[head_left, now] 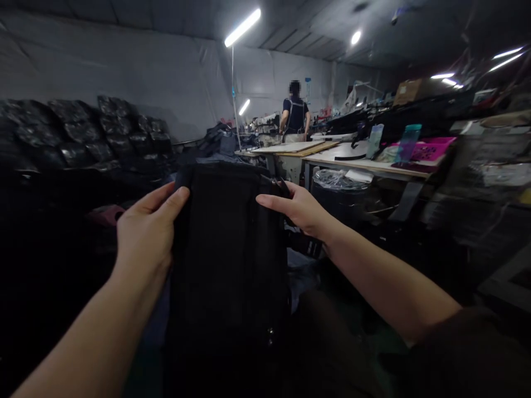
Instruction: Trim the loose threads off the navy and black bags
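Observation:
A black garment [227,249] hangs upright in front of me, held by its top edge. My left hand [146,232] grips its upper left corner, thumb in front and fingers closed over the fabric. My right hand [297,209] pinches the upper right corner, where a small dark strap or tab sticks out. The cloth drops down between my forearms toward my lap. More dark fabric lies below it.
Stacked black plastic-wrapped bundles [83,138] fill the left. Wooden worktables [332,152] run back on the right with a pink basket [431,148], bottles and a plastic-lined bin [338,185]. A person [295,113] stands at the far tables.

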The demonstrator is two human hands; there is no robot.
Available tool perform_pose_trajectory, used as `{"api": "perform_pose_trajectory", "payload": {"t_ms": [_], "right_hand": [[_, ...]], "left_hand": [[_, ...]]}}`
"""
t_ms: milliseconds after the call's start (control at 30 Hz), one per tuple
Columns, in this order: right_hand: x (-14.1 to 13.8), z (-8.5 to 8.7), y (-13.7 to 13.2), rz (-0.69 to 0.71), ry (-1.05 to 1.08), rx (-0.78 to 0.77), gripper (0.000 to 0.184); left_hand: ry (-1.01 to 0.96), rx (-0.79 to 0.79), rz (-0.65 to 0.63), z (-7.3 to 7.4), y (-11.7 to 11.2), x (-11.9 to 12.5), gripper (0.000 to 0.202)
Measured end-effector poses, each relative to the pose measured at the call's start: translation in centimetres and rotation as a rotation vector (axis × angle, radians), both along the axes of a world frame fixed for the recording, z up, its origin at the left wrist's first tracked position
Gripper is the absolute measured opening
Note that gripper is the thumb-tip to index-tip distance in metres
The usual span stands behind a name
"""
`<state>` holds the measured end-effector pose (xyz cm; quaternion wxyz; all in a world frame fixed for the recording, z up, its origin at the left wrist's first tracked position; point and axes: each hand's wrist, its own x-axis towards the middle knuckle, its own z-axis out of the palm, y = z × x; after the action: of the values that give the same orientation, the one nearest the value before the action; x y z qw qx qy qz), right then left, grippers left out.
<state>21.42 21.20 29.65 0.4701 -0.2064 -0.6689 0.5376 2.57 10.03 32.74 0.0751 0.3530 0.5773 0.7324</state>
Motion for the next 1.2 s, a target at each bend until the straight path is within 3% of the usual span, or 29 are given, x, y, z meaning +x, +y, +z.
{"api": "perform_pose_trajectory", "payload": {"t_ms": [133, 200, 300, 400, 567, 633, 733, 767, 833, 933, 1000, 1067, 1200], "right_hand": [[-0.1, 0.6, 2.3, -0.308, -0.16, 0.227, 0.039], [0.7, 0.4, 2.7, -0.366, -0.247, 0.291, 0.038], [2.1, -0.1, 1.7, -0.265, -0.439, 0.418, 0.042], [2.6, -1.0, 0.0, -0.096, -0.642, 0.62, 0.042], [1.9, -2.4, -0.7, -0.142, -0.685, 0.856, 0.016], [2.2, -2.7, 0.2, -0.251, -0.549, 0.828, 0.015], [3.0, -3.3, 1.9, -0.578, -0.289, 0.594, 0.026], [3.2, -3.6, 2.3, -0.618, -0.25, 0.531, 0.029], [3.0, -4.4, 2.4, -0.495, -0.265, 0.5, 0.03], [2.0, -5.5, 1.6, -0.098, -0.394, 0.483, 0.034], [1.5, -6.0, 1.3, 0.057, -0.48, 0.445, 0.038], [1.4, -6.2, 1.7, 0.054, -0.521, 0.457, 0.036], [1.9, -6.5, 3.2, -0.141, -0.492, 0.42, 0.035]], "left_hand": [[-0.163, 0.056, 0.045, -3.1, 0.7, -0.8, 0.039], [-0.225, 0.039, 0.051, -4.5, 0.7, -1.1, 0.04], [-0.266, 0.015, 0.071, -5.7, 0.5, -1.4, 0.039], [-0.275, 0.025, 0.076, -5.8, 0.2, -1.4, 0.039], [-0.275, 0.03, 0.078, -5.6, -0.1, -1.8, 0.038], [-0.282, 0.032, 0.103, -5.6, -0.3, -2.3, 0.037], [-0.325, 0.033, 0.117, -5.4, -0.6, -3.1, 0.035], [-0.332, 0.027, 0.115, -5.4, -0.6, -3.3, 0.035], [-0.327, 0.012, 0.109, -5.5, -0.5, -3.6, 0.035], [-0.279, 0.001, 0.092, -5.8, -0.3, -4.0, 0.037], [-0.238, 0.001, 0.101, -6.1, -0.1, -4.5, 0.038], [-0.204, 0.009, 0.116, -6.4, 0.0, -5.1, 0.038], [-0.184, 0.075, 0.081, -7.1, 0.7, -6.6, 0.038]]}}
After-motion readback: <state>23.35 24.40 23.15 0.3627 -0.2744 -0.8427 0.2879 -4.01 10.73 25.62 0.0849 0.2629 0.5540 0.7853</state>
